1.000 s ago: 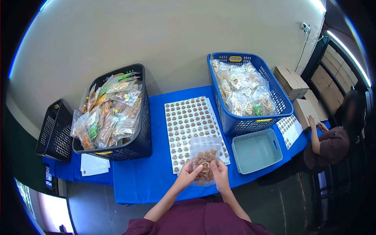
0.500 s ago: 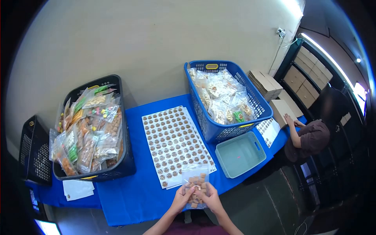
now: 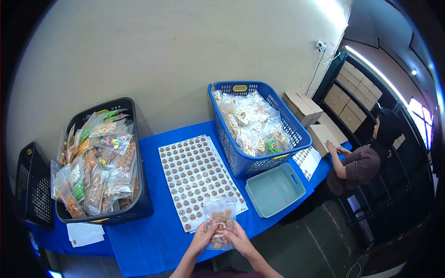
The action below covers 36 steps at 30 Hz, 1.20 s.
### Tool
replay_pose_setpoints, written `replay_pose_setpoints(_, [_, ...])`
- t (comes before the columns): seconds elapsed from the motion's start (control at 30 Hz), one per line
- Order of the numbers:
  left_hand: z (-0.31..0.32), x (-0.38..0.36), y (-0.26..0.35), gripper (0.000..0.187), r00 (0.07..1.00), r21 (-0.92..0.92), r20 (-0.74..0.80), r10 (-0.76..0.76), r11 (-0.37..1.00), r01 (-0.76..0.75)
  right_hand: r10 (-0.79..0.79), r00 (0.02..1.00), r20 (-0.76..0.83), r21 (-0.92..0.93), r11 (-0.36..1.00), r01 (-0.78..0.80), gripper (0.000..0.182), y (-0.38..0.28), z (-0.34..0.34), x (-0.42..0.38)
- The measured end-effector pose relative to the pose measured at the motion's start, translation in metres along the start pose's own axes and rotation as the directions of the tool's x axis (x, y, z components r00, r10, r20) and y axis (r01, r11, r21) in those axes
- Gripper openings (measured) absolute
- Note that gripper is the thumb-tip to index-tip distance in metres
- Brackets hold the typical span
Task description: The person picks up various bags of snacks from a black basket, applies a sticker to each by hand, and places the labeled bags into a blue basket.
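A clear zip bag [image 3: 219, 206] of small brown square snack pieces is held upright in front of me at the table's front edge. My left hand [image 3: 203, 236] grips its left side, thumb on the front. My right hand [image 3: 241, 240] grips the right side, its thumb lower on the front. A round brown sticker [image 3: 221, 227] shows on the bag between the thumbs. Just beyond the bag lie sheets of round brown stickers [image 3: 194, 178], stacked slightly askew. The fingers behind the bag are hidden.
A black basket [image 3: 143, 194] heaped with bagged snacks stands left; a blue basket [image 3: 232, 162] of bagged snacks stands at the back. A green plastic tray [image 3: 273, 190] sits right of the sheets. At far right, a person [image 3: 361, 169] handles a cardboard box [image 3: 320, 136].
My thumbs have moved apart on the bag, uncovering more of the sticker. The bag stays in both hands. The whole view has shifted slightly.
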<state>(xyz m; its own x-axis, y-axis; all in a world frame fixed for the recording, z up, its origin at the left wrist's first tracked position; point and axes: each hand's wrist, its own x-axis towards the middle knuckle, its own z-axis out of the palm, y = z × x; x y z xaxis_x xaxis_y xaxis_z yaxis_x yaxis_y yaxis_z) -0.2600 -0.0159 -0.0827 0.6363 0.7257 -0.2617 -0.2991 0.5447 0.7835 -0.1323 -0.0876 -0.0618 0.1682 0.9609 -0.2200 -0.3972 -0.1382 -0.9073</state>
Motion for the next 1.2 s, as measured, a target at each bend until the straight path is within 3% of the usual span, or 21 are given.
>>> replay_pose_setpoints(0.07, [-0.002,0.0,0.002,0.037,1.0,-0.022,0.011,-0.002,1.0,0.002,0.089,0.996,-0.002,0.059,0.994,-0.089,0.042,-0.007,0.0,0.002])
replay_pose_setpoints(0.17, [-0.002,-0.005,0.012,0.042,0.999,0.076,0.038,-0.029,0.997,0.026,0.043,0.999,0.003,0.033,0.999,-0.043,0.039,-0.011,0.002,0.003])
replay_pose_setpoints(0.27, [0.015,-0.004,0.017,0.042,0.996,0.09,0.085,-0.029,0.996,0.022,-0.009,0.999,-0.039,-0.025,1.0,0.008,0.033,-0.011,-0.009,0.013])
replay_pose_setpoints(0.4, [0.027,0.013,0.007,0.043,0.992,0.068,0.125,-0.001,0.998,-0.008,-0.205,0.976,-0.066,-0.064,0.977,0.201,0.026,-0.016,-0.026,0.021])
replay_pose_setpoints(0.5, [0.05,0.023,0.006,0.042,0.995,0.1,0.073,0.066,0.992,-0.074,-0.222,0.974,-0.052,0.018,0.974,0.224,0.026,-0.017,-0.05,0.032])
replay_pose_setpoints(0.6, [0.069,0.04,-0.002,0.038,0.99,0.17,-0.007,0.141,0.976,-0.137,-0.112,0.993,0.034,0.047,0.993,0.111,0.026,-0.044,-0.073,0.042])
replay_pose_setpoints(0.7, [0.108,0.067,-0.007,0.033,0.953,0.121,-0.226,0.204,0.976,-0.18,-0.132,0.98,0.15,-0.046,0.989,0.14,0.027,-0.062,-0.106,0.062])
replay_pose_setpoints(0.8, [0.137,0.101,-0.021,0.028,0.917,0.187,-0.205,0.342,0.933,-0.306,-0.185,0.969,0.163,-0.097,0.974,0.202,0.025,-0.083,-0.14,0.08])
replay_pose_setpoints(0.9, [0.161,0.135,-0.038,0.025,0.918,0.26,-0.171,0.357,0.915,-0.308,-0.248,0.966,0.071,-0.104,0.961,0.255,0.02,-0.106,-0.169,0.086])
replay_pose_setpoints(1.0, [0.184,0.152,-0.049,0.024,0.927,0.289,-0.162,0.337,0.915,-0.282,-0.243,0.969,0.039,0.043,0.969,0.241,0.019,-0.112,-0.2,0.089])
replay_pose_setpoints(1.1, [0.208,0.161,-0.055,0.025,0.907,0.22,-0.123,0.402,0.903,-0.37,-0.171,0.983,0.072,0.09,0.982,0.164,0.019,-0.123,-0.221,0.092])
replay_pose_setpoints(1.2, [0.208,0.167,-0.065,0.028,0.92,0.263,-0.18,0.348,0.918,-0.296,-0.108,0.985,0.131,0.073,0.992,0.099,0.021,-0.134,-0.233,0.095])
